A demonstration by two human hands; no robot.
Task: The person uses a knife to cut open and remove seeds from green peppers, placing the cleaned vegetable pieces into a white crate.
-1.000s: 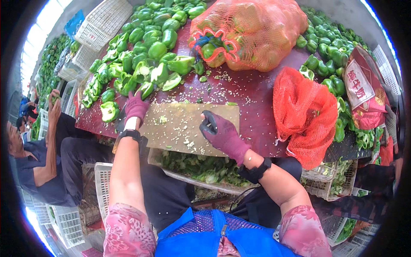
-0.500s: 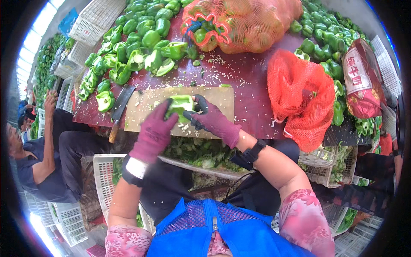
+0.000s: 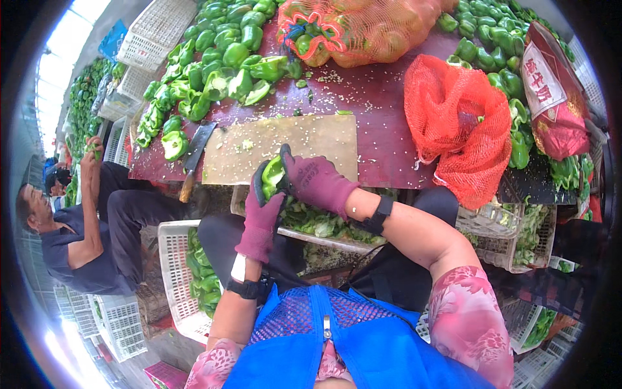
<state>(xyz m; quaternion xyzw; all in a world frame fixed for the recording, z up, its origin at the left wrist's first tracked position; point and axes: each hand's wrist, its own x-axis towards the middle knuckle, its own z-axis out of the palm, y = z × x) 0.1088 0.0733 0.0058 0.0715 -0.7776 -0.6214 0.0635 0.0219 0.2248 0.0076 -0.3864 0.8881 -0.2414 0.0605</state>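
Note:
A cut green bell pepper (image 3: 273,176) is held just off the near edge of a tan cutting board (image 3: 304,139). My left hand (image 3: 260,217), in a purple glove with dark fingertips, is wrapped around its left and lower side. My right hand (image 3: 319,183), gloved the same way, grips it from the right, with a fingertip at its upper rim. The pale inside of the pepper faces up between them. Left of the board lies a knife (image 3: 199,148), its wooden handle toward me and overhanging the table edge. Pale seeds are scattered over the board.
Halved and whole peppers (image 3: 217,61) pile up at the back left. A full orange mesh sack (image 3: 369,32) stands behind, an empty-looking red net (image 3: 453,123) to the right. Below the table sit a bin of scraps (image 3: 324,223) and a white crate (image 3: 178,259). Another person (image 3: 84,240) sits at left.
Both hands have come nearer from over the board, carrying the pepper past its near edge. The pepper is now turned more upright, and my left hand has moved to its lower side.

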